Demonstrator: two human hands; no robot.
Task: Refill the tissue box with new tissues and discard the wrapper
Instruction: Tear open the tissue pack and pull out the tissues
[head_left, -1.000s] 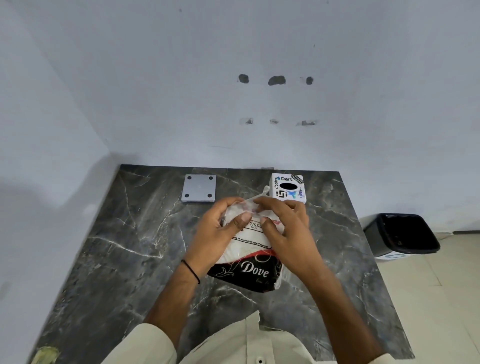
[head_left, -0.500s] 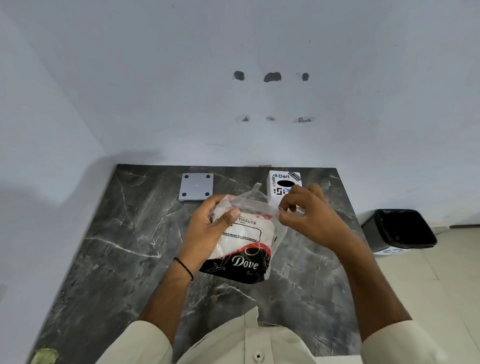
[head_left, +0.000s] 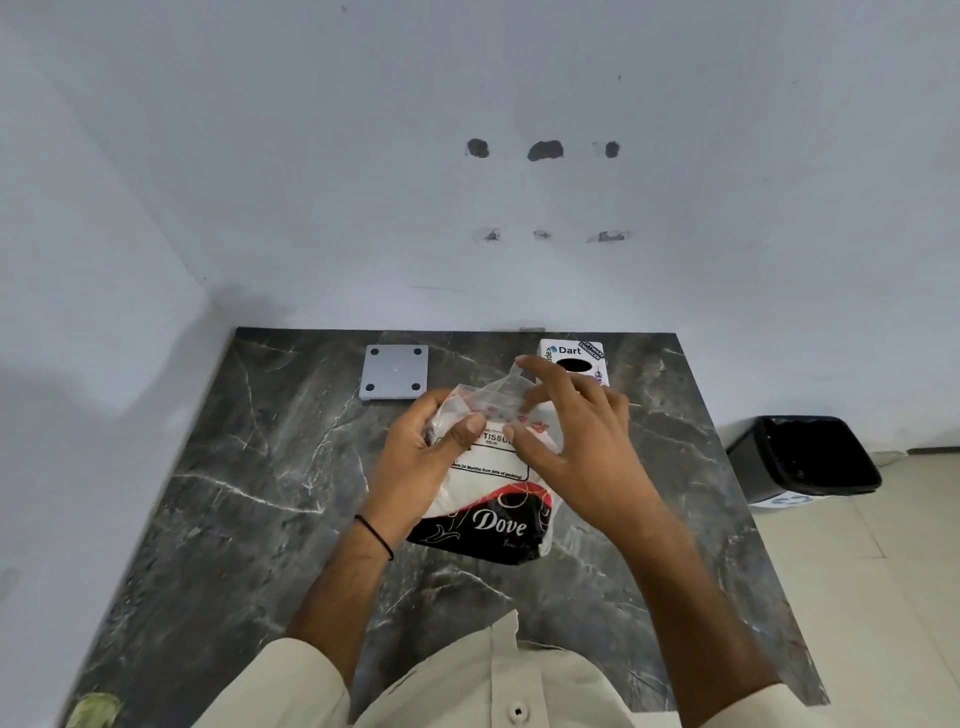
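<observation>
Just in front of the tissue box (head_left: 574, 359), the left hand (head_left: 415, 462) clamps the tissue pack (head_left: 491, 499) while the right hand (head_left: 576, 441), fingers spread, works the torn wrapper mouth (head_left: 488, 397) — best widen it evenly before drawing tissues out.

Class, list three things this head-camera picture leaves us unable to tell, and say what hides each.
1. Head view: front of the tissue box, hidden by the right hand.
2. Head view: the tissue pack label's full wording, covered by the left hand and the right hand.
3. Head view: what the bin holds, too dark inside.
</observation>
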